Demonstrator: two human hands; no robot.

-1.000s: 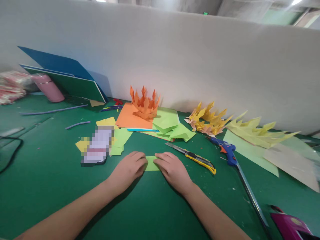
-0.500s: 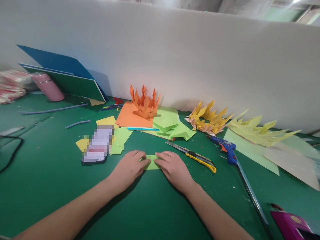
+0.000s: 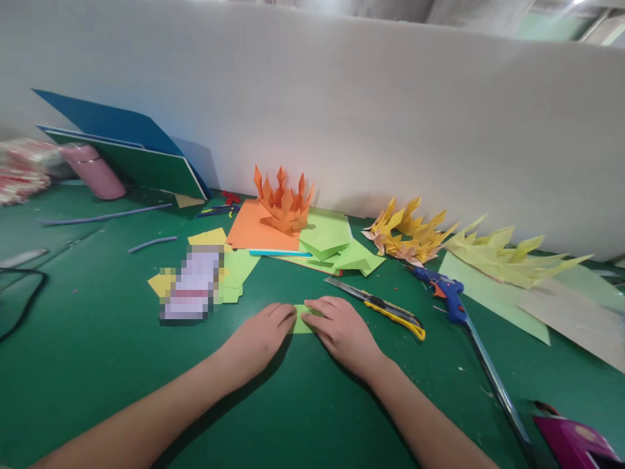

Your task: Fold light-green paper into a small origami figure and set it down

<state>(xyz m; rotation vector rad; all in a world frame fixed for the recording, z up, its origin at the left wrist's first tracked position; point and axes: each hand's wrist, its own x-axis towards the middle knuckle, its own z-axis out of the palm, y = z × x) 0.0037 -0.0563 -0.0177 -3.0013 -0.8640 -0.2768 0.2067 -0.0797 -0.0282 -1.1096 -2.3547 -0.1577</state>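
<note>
A small folded light-green paper [image 3: 303, 321] lies flat on the green table [image 3: 97, 352], mostly covered by my hands. My left hand [image 3: 261, 339] presses its left end with fingers curled together on top. On the right end rests my right hand [image 3: 342, 332], fingertips pressed down on the paper. The fingertips of both hands nearly meet over the middle of the strip.
A yellow utility knife [image 3: 381, 304] and a blue glue gun [image 3: 446, 294] lie right of my hands. Behind are an orange paper crown [image 3: 282, 203] on orange and green sheets, yellow folded pieces [image 3: 415, 238], a phone [image 3: 193, 286], a pink cup [image 3: 95, 170], boards and a white wall.
My left hand has slid a little to the right along the green paper, closing the gap to my right hand. The right hand has barely shifted.
</note>
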